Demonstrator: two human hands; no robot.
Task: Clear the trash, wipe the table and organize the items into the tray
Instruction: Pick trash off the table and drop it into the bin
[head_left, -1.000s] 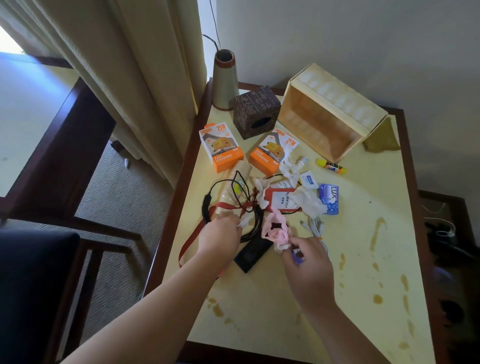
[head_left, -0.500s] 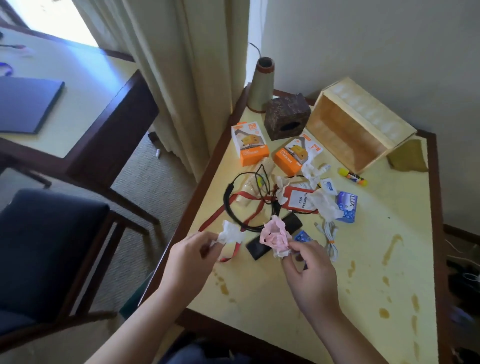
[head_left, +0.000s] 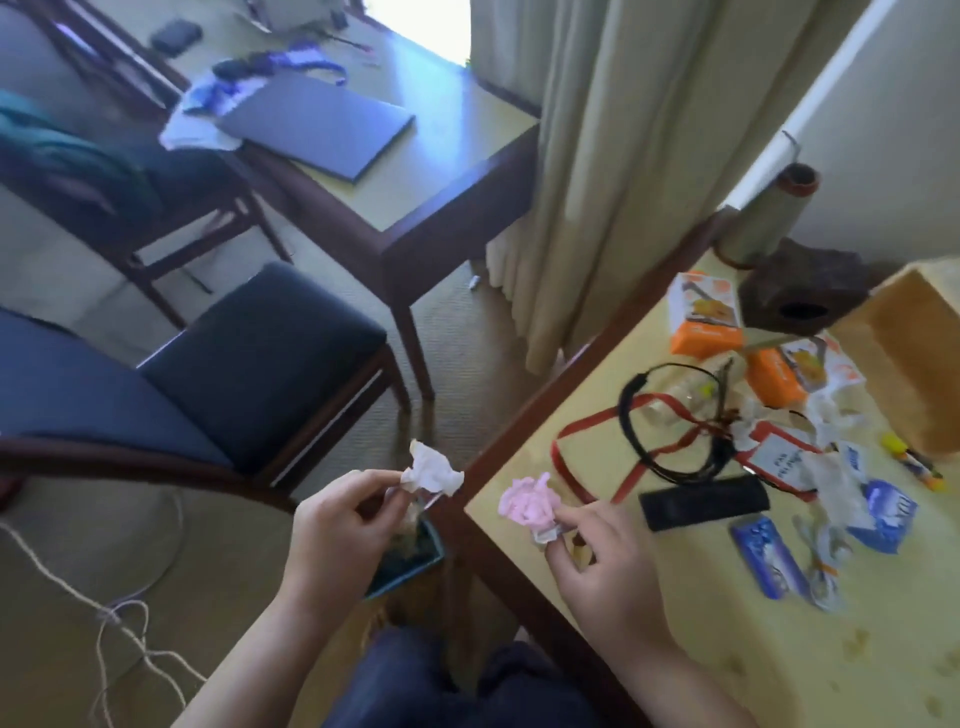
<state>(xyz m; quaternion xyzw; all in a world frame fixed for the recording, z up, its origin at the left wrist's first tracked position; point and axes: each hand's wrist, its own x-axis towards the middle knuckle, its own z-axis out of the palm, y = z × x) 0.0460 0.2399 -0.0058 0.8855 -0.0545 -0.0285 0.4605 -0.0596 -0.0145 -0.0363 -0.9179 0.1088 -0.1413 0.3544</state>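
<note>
My left hand (head_left: 337, 530) pinches a crumpled white tissue (head_left: 432, 467) off the table's left edge, above a teal bin (head_left: 415, 558) on the floor. My right hand (head_left: 602, 566) holds a crumpled pink tissue (head_left: 527, 501) over the near-left corner of the yellow table (head_left: 727, 623). On the table lie a black cable (head_left: 670, 415), a red lanyard with badge (head_left: 779, 457), a black remote (head_left: 704, 501), two orange boxes (head_left: 701, 317), blue wrappers (head_left: 769, 556), more white tissues (head_left: 836, 483) and a wooden tray (head_left: 914, 364) on its side.
A dark tissue box (head_left: 800, 291) and a lamp base (head_left: 769, 218) stand at the table's back. Brown stains (head_left: 857, 639) mark the tabletop. A blue-cushioned chair (head_left: 156, 395) stands to the left, another table with a laptop (head_left: 317, 130) beyond, curtains (head_left: 623, 156) between. A cord (head_left: 119, 623) lies on the carpet.
My view has swung left. My left hand has lifted the white tissue off the table and carried it past the left edge. My right hand has followed with the pink tissue to the table's corner.
</note>
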